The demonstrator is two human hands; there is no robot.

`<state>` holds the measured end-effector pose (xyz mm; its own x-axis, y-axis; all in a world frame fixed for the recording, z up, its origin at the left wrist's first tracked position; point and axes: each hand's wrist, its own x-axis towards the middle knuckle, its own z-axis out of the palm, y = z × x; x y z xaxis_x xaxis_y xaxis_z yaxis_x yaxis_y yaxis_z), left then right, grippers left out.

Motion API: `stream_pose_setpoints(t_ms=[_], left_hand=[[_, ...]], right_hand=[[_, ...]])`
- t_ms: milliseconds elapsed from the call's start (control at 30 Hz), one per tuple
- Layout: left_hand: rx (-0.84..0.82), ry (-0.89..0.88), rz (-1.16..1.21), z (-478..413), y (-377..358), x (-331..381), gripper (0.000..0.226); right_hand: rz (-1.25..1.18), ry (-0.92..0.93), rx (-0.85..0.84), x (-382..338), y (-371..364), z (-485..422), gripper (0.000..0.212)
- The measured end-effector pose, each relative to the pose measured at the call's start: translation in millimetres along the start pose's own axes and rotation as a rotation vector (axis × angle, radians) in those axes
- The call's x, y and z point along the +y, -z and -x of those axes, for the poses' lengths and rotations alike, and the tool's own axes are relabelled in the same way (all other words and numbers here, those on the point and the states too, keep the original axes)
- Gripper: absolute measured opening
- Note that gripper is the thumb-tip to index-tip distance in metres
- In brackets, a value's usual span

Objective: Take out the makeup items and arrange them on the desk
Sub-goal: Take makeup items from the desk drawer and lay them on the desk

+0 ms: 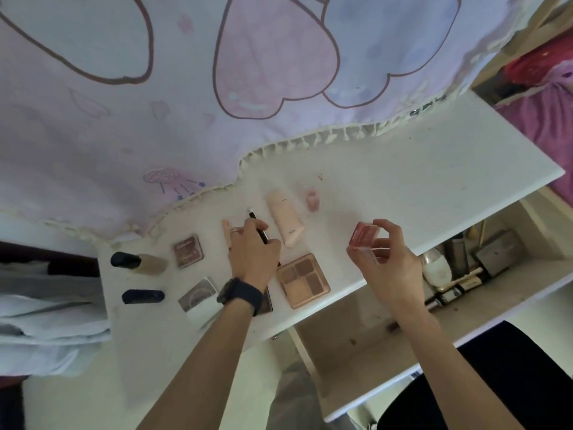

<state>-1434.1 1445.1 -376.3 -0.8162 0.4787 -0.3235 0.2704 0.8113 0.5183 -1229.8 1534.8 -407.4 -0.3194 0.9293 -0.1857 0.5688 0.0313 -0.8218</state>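
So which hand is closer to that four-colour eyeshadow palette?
Left. The left hand, holding a black pencil, is right by the eyeshadow palette's far left corner. The right hand, pinching a small red case, is farther off to its right.

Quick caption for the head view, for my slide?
Left hand grips a black pencil; right hand pinches a red case over the desk.

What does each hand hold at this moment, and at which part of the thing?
The left hand grips a black pencil around its lower half. The right hand pinches a small red case by its near edge.
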Motion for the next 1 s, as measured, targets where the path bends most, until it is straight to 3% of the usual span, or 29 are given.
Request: stream_pose_setpoints(t_ms=[300, 433, 500, 600, 700, 767, 900, 1000], left_hand=[[0.004, -0.005, -0.177, -38.2, 3.8, -30.7, 0.022], [0.032, -0.114, -0.136, -16.6, 14.3, -19.6, 0.029], [-0.103, -0.219, 0.030, 5.2, 16.1, -2.4, 0.037], [-0.467, -0.257, 0.238, 30.5, 5.7, 22.2, 0.050], [-0.522, -0.302, 0.203, 30.5, -11.4, 30.3, 0.041], [-0.494, -0.248, 0.274, 26.5, -18.5, 30.0, 0.027], [-0.561, 0.099, 0.698, 20.0, -17.7, 26.9, 0.025], [-0.606, 0.111, 0.631, 14.1, -21.8, 23.3, 0.041]], right_hand=[[0.077, 0.087, -0.063, -6.1, -22.7, 1.5, 0.060], [0.093, 0.127, -0.017, -4.2, -21.1, 4.4, 0.061], [0.113, 0.154, -0.020, -2.9, -20.3, 8.0, 0.062], [0.220, 0.253, -0.039, 1.2, -22.1, 13.2, 0.062], [0.263, 0.272, -0.053, 1.8, -21.3, 14.2, 0.063], [0.258, 0.273, -0.054, 1.0, -18.3, 12.8, 0.067], [0.190, 0.196, -0.084, 1.9, -11.6, 8.8, 0.078], [0.202, 0.147, -0.052, 8.3, -7.8, 5.7, 0.075]])
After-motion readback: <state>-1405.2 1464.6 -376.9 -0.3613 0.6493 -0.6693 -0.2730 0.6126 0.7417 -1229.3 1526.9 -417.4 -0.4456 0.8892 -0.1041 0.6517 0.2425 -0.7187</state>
